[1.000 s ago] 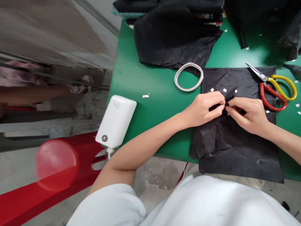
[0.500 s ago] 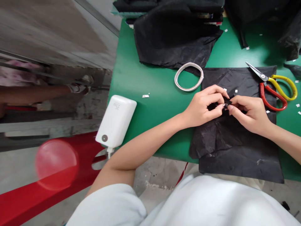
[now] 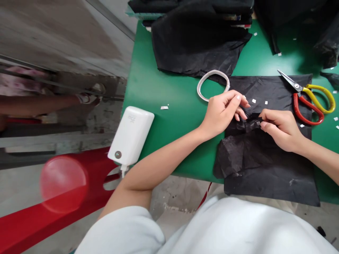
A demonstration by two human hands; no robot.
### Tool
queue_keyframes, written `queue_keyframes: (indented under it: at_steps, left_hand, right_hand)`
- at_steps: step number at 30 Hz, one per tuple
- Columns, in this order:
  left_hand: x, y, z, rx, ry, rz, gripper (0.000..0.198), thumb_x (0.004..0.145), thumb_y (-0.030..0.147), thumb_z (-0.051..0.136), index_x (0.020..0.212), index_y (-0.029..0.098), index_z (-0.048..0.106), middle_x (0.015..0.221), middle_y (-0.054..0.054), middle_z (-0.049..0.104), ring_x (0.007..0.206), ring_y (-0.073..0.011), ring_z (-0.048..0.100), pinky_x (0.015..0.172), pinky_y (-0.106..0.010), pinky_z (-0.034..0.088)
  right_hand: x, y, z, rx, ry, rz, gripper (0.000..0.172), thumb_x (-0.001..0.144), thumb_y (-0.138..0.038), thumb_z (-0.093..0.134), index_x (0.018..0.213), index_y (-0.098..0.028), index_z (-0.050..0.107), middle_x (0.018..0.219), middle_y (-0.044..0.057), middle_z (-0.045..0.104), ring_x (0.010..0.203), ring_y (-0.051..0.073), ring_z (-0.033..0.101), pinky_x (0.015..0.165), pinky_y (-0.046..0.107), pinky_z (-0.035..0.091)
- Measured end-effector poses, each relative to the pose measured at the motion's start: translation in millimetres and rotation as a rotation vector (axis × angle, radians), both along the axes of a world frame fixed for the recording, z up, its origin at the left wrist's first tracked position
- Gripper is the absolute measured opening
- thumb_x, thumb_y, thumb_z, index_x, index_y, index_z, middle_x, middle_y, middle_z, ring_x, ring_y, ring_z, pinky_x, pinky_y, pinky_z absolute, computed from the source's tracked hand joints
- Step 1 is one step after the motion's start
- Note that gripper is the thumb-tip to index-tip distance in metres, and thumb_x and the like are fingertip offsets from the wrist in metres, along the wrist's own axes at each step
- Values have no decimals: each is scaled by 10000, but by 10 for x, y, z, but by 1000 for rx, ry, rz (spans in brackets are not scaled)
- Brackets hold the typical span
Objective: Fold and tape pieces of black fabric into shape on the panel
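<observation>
Running leftward from right hand [image 3: 284, 128], bunched black fabric [image 3: 250, 125] is pinched there; left hand [image 3: 219, 113] loosely uncurled, just beside.

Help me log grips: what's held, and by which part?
Right hand pinches black material by a bunched part; whether left hand grips too is unclear.

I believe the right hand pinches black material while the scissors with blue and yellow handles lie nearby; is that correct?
Not quite: the head view shows the scissors have red and yellow handles, not blue; the right hand pinches black material.
</observation>
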State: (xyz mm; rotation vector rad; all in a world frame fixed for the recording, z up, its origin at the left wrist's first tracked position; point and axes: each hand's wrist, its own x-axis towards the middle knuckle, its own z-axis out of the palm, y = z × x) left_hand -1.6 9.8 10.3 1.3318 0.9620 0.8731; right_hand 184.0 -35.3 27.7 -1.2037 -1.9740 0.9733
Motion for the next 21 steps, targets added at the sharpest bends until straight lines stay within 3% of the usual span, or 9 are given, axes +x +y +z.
queue_keyframes:
  at_steps: [5,14,17,21]
  left_hand:
    - [-5,14,14,-14,18,-16,255,882,373,587,828,124,602,745,-15,679,531,-64,653,456,-143,485]
    - [-5,10,59,23,23,-15,460,800,534,647,583,149,520,514,35,563,383,-46,538,340,-150,357]
    - [-16,-9,75,53,36,-26,525,835,547,596,505,148,508,444,32,519,364,-47,504,350,-167,349]
    - [-44,-20,92,174,77,-153,419,870,475,570,615,143,581,560,8,593,451,-57,537,429,-179,396]
  right_hand:
    - [4,8,-11,45,-27,60,194,790,-142,453,634,-207,357,526,-58,372,473,69,332,481,222,280]
    - [14,-2,-31,123,-37,139,184,784,-102,465,666,-210,373,550,-61,376,498,70,343,496,210,289]
    - [17,-7,-35,143,-32,164,181,779,-93,473,673,-209,384,560,-59,389,507,69,356,506,208,303]
    - [12,-17,-29,171,-39,119,189,796,-91,490,679,-207,398,552,-67,388,485,59,338,484,202,296]
